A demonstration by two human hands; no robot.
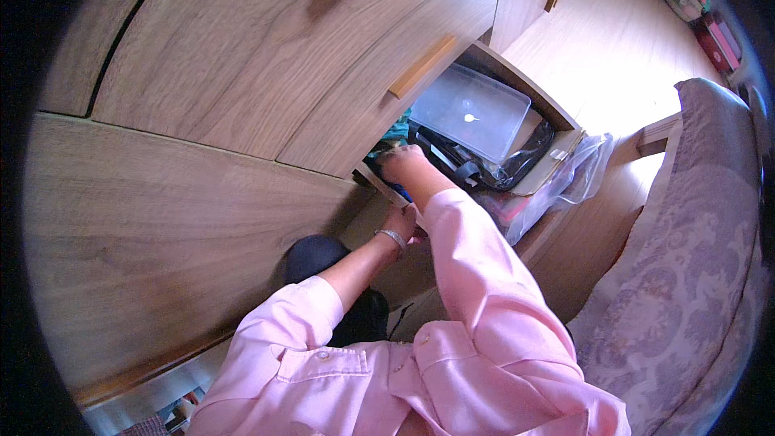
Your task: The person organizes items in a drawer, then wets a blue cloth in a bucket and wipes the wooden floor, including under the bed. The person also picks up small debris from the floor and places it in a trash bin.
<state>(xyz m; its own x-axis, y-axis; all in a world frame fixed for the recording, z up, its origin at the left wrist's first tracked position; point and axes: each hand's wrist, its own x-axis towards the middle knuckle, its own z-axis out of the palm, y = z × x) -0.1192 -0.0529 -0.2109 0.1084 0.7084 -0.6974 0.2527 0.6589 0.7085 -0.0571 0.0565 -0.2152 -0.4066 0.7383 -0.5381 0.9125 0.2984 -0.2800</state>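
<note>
An open wooden drawer [533,86] juts from the cabinet in front of me. My right hand [402,160] reaches into its near left corner, beside a crumpled teal plastic bag [398,127]; its fingertips are hidden, so what they hold is unclear. Lower down, my left hand [401,222], with a bracelet [395,237] at the wrist, grips the drawer's side panel [387,189]. A translucent plastic box or lid [469,112] lies in the drawer on top of a black case with a clear cover [530,160]. Clear plastic bagging [581,166] hangs over the drawer's front edge.
Closed drawer fronts with wooden handles [422,66] rise above the open drawer. A patterned cushion or upholstered edge [666,290] fills the right side. My dark-clad knee [316,257] is close to the cabinet panel [181,242]. Boxed items [717,42] stand at the far right.
</note>
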